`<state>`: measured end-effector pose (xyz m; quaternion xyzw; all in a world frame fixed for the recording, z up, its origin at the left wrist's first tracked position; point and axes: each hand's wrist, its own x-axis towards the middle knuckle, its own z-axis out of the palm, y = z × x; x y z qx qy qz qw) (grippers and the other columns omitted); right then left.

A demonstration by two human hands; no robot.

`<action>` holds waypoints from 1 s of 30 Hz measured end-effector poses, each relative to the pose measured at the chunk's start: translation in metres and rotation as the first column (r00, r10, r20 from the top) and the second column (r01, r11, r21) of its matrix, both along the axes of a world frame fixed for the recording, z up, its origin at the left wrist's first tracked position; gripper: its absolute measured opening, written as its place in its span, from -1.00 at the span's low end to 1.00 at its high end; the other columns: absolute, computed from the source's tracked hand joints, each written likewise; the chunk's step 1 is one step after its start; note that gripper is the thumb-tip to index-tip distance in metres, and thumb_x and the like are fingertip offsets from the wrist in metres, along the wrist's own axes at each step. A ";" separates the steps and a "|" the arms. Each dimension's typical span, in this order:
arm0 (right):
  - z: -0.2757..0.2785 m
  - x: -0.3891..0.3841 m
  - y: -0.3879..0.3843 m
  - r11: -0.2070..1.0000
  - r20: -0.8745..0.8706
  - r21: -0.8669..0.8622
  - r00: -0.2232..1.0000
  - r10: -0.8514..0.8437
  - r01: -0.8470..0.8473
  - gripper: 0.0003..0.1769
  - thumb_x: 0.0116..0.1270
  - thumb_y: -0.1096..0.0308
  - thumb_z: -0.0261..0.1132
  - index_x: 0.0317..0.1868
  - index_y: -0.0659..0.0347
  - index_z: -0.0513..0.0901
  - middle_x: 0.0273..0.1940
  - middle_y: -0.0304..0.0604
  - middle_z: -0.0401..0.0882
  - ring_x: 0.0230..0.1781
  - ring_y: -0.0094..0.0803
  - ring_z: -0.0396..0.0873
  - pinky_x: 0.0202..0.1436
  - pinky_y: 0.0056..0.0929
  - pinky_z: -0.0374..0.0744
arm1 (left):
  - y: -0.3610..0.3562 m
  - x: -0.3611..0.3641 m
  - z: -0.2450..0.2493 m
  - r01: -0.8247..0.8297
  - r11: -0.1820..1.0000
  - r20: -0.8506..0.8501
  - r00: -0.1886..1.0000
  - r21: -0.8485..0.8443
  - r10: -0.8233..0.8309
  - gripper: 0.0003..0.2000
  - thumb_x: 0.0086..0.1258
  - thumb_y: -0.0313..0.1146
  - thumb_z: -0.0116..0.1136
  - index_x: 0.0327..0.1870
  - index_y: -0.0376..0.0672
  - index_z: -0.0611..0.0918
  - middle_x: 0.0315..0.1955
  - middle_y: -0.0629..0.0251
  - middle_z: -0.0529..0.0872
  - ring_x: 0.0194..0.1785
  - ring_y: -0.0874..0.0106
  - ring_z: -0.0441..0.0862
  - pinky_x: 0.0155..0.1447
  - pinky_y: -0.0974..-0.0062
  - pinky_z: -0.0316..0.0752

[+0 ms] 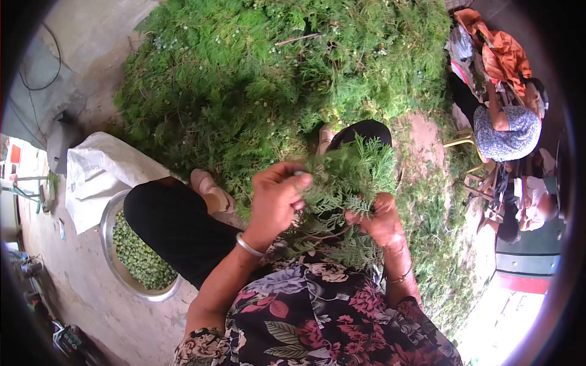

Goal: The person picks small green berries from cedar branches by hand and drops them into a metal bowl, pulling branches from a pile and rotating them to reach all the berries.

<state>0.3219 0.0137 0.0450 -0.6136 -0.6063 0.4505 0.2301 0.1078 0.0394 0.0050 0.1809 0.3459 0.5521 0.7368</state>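
A leafy arborvitae branch (351,177), with flat, scaly green sprays, is held up over my lap. My right hand (381,222) is closed round its woody stem on the right side. On the other side, my left hand (278,198) is pinched at the edge of the foliage, thumb and fingers together. Whatever lies between those fingertips is too small to make out. A metal basin (113,244) stands on the floor to the left of my knee, holding many small green cones (140,256).
A large heap of cut green branches (244,79) spreads ahead of my feet. A white sack (104,174) lies by the basin. At right, a person in a patterned top (506,131) sits on a stool, with another person (534,201) nearby. An orange cloth (500,52) lies behind.
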 end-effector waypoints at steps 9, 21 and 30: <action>-0.009 0.010 -0.013 0.995 -0.002 -0.054 0.997 -0.080 0.080 -0.76 0.02 0.45 0.49 -0.35 0.33 0.60 -0.70 -0.34 0.48 -0.66 -0.69 0.32 -0.57 -0.57 0.38 | 0.000 -0.066 -0.003 -0.031 0.999 0.452 0.892 0.030 0.014 -0.84 0.38 -0.36 0.02 -0.20 -0.26 0.56 -0.45 0.18 0.61 -0.62 0.68 0.34 -0.56 0.64 0.37; -0.007 0.006 -0.013 1.000 -0.003 0.006 1.000 -0.023 0.023 -0.74 0.02 0.49 0.47 -0.27 0.34 0.61 -0.50 -0.18 0.66 -0.48 -0.60 0.56 -0.38 -0.54 0.53 | -0.016 -0.008 0.005 0.225 0.967 0.016 0.974 -0.117 -0.225 -0.91 0.30 -0.44 0.15 -0.32 -0.27 0.57 -0.52 0.33 0.55 -0.62 0.67 0.26 -0.51 0.59 0.32; -0.017 0.012 -0.016 0.976 0.095 0.199 0.993 0.066 -0.084 -0.71 0.01 0.48 0.47 -0.23 0.30 0.63 -0.44 -0.10 0.65 -0.45 -0.52 0.52 -0.29 -0.48 0.53 | 0.002 -0.019 0.009 0.085 0.995 -0.096 0.991 -0.044 -0.089 -0.80 0.38 -0.35 0.05 -0.50 -0.17 0.50 -0.65 0.47 0.39 -0.61 0.68 0.27 -0.57 0.69 0.22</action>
